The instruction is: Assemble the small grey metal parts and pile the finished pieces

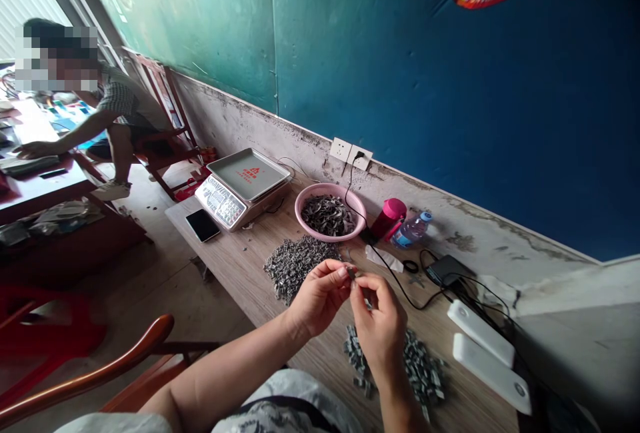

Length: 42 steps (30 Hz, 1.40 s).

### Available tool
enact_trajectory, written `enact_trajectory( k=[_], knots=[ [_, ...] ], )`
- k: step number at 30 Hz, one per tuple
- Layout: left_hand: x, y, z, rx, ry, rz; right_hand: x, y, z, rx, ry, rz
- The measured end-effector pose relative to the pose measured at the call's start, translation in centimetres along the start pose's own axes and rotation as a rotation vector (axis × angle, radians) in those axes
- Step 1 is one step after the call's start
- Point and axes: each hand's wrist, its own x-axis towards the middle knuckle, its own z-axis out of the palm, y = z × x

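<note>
And there they were, the left hand (pixel 320 296) and right hand (pixel 380 330), fingers pinched shut together on a small grey metal piece (pixel 352 274)! Just below, a loose near heap (pixel 407 363) of such pieces lay on the wooden table (pixel 235 253); beside the left hand, a bigger heap (pixel 297 268); beyond, a pink plastic basket (pixel 313 192) already held a dark load, with a digital scale (pixel 220 203) past it.

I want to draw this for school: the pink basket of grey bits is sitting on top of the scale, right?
Not quite. The pink basket isn't on the scale. It sits beside it on the wooden table, as the head view shows.
</note>
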Motion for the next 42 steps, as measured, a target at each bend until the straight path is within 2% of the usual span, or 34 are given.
enact_trajectory(
  k=[4, 10, 15, 19, 24, 32, 39, 42],
  knots=[
    [0.0, 0.1, 0.1, 0.026, 0.014, 0.016, 0.0, -0.1, -0.1, 0.041, -0.035, 0.014],
    [-0.1, -0.1, -0.1, 0.101, -0.010, 0.040, -0.1, 0.0, 0.0, 0.051, -0.022, 0.048],
    [0.2, 0.4, -0.7, 0.325, -0.107, 0.166, 0.3, -0.2, -0.4, -0.011, -0.008, -0.048],
    [0.5, 1.5, -1.0, 0.448, -0.148, 0.169, 0.7, -0.3, -0.8, -0.023, -0.086, -0.126],
    [0.7, 2.6, -1.1, 0.550, -0.193, 0.160, 0.8, -0.3, -0.8, -0.028, -0.083, -0.139],
    [0.4, 2.9, -0.9, 0.665, -0.303, 0.246, 0.7, -0.4, -0.8, -0.033, -0.068, -0.132],
    [0.4, 3.6, -1.0, 0.623, -0.356, 0.184, 0.9, -0.3, -1.1, -0.022, -0.106, -0.159],
    [0.6, 4.4, -0.9, 0.672, -0.447, 0.103, 1.5, 0.2, -2.1, 0.135, -0.240, -0.067]
  ],
)
